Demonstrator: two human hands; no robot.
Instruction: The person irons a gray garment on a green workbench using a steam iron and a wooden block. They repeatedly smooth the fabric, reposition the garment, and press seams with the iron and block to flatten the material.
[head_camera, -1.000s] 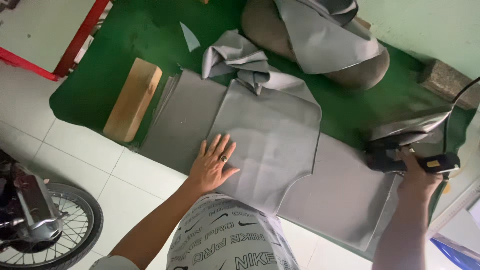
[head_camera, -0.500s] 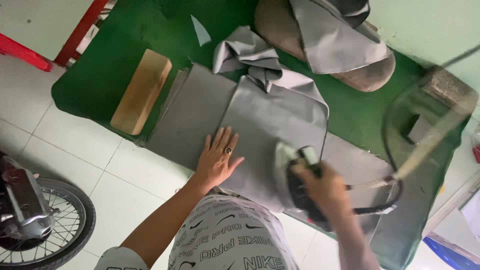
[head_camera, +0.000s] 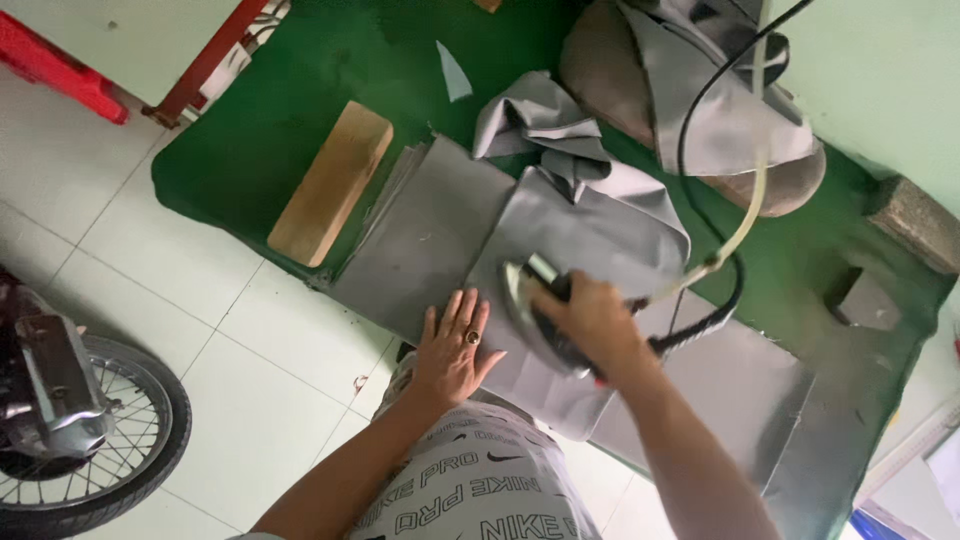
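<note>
Two hands work on a grey fabric panel (head_camera: 590, 240) spread over the green table (head_camera: 260, 130). Left hand (head_camera: 455, 350) lies flat on the cloth's near edge, fingers (head_camera: 462, 310) spread apart. Right hand (head_camera: 590, 320) has its fingers wrapped tight around the handle of an iron (head_camera: 535, 300) (its cord (head_camera: 715, 140) loops away beyond the knuckles), just beside the left fingertips. A wooden block (head_camera: 330, 185) sits well beyond the left hand.
</note>
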